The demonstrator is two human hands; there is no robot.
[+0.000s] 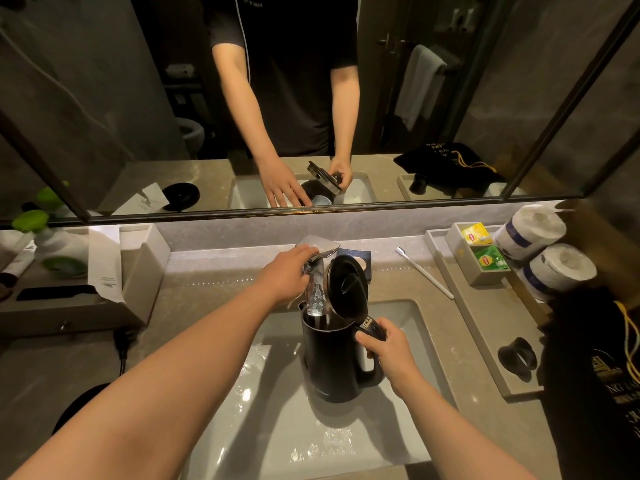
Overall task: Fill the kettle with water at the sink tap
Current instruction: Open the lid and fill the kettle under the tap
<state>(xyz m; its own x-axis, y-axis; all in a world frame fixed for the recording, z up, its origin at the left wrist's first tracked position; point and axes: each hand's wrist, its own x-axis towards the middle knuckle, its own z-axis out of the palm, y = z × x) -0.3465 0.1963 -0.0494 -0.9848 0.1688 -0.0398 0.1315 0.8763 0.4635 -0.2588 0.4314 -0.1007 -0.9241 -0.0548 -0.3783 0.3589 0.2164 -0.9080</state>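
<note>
A black kettle [332,362] stands upright over the white sink [263,441], its lid [348,289] hinged open and tilted back. My right hand [388,351] grips the kettle's handle. My left hand [289,275] rests on the chrome tap [320,247], fingers closed over its lever. A stream of water [316,299] falls from the tap into the kettle's open mouth. Water also shines on the sink floor.
A grey tray [485,327] at the right holds tea bags [488,259], a toothbrush [424,273] and a black cup [517,356]. Toilet rolls [554,268] and a black bag [595,386] sit far right. The kettle base [78,407] and an organiser [69,299] stand left. The mirror is above.
</note>
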